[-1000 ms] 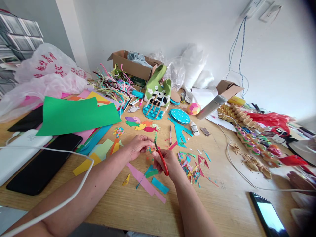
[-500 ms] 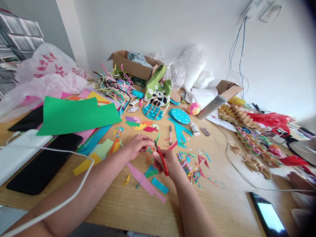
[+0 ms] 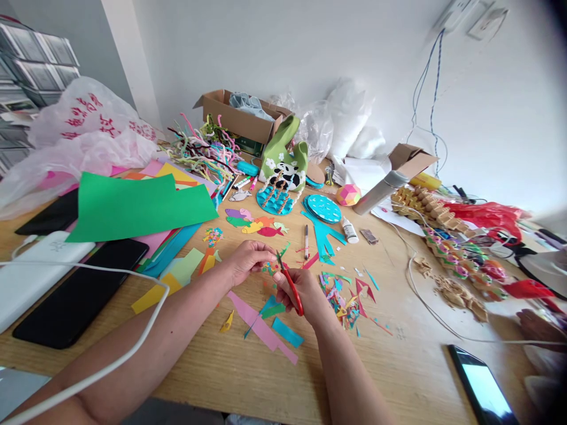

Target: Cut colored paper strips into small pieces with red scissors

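Observation:
My right hand grips a pair of red-handled scissors, blades pointing up and left toward my left fingertips. My left hand is closed in a pinch at the blade tips. A thin green paper strip shows right by the pinch and the blades; the part between the fingers is mostly hidden. Small coloured paper bits lie beneath the hands. Beyond them rest several paper fish cutouts. Closer to me are a pink paper strip and a blue paper piece.
To the right lies a heap of paper scraps. Green paper sheets, a black phone and a white cable are on the left. A glue bottle and a pen lie ahead. Another person's hand shows far right.
The green strip by the scissor tips has shifted slightly and changed shape. The scissors have moved a touch to the right; both hands otherwise stay in place.

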A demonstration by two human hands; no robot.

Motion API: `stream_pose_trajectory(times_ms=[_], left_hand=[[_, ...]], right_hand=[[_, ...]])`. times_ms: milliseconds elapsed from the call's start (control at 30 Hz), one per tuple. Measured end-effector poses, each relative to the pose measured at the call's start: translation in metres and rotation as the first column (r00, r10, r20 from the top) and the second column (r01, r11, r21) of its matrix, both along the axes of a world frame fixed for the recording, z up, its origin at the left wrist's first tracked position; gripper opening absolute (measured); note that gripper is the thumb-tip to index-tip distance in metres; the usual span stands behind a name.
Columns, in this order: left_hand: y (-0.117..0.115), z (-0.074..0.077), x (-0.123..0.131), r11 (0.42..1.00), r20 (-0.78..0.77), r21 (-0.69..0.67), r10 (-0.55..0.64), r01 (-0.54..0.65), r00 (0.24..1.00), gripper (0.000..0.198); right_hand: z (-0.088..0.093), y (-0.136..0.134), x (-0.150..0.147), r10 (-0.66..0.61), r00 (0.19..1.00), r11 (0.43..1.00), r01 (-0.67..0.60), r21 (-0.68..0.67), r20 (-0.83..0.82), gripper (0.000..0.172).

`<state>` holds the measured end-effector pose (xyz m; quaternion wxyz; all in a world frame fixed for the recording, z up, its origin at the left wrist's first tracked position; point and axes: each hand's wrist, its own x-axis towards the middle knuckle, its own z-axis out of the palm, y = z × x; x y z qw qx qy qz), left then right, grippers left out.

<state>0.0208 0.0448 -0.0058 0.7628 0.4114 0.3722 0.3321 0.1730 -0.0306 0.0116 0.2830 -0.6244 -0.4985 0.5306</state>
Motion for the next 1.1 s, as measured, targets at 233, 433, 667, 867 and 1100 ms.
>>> stream_pose_trajectory(times_ms=[233,433,667,867,1100], left_hand=[[-0.0003,-0.0009,0.0007,1.0,0.036,-0.017,-0.005,0.006,0.999,0.023],[-0.001,-0.0012,0.0017,1.0,0.034,-0.005,0.006,-0.005,0.999,0.023],[-0.0009,-0.0014,0.002,1.0,0.003,0.008,0.004,-0.004,1.0,0.023],[-0.0002,-0.0006,0.0015,1.0,-0.002,0.003,0.005,-0.005,1.0,0.022],[-0.0001,0.0006,0.0,1.0,0.041,-0.024,-0.014,0.015,0.999,0.017]], right_hand=[[0.0001,-0.0002,-0.0004,-0.017,1.0,1.0,0.017,-0.002,-0.001,0.047],[0.0,0.0009,-0.0018,-0.024,1.0,1.0,0.025,-0.004,0.007,0.046],[0.0018,0.0002,-0.0011,-0.02,1.0,1.0,0.02,0.003,-0.001,0.045],[-0.0003,0.0004,0.0003,-0.002,1.0,1.0,0.002,-0.007,0.005,0.045],[-0.001,0.0007,0.001,0.004,1.0,1.0,-0.004,0.002,0.022,0.049]])
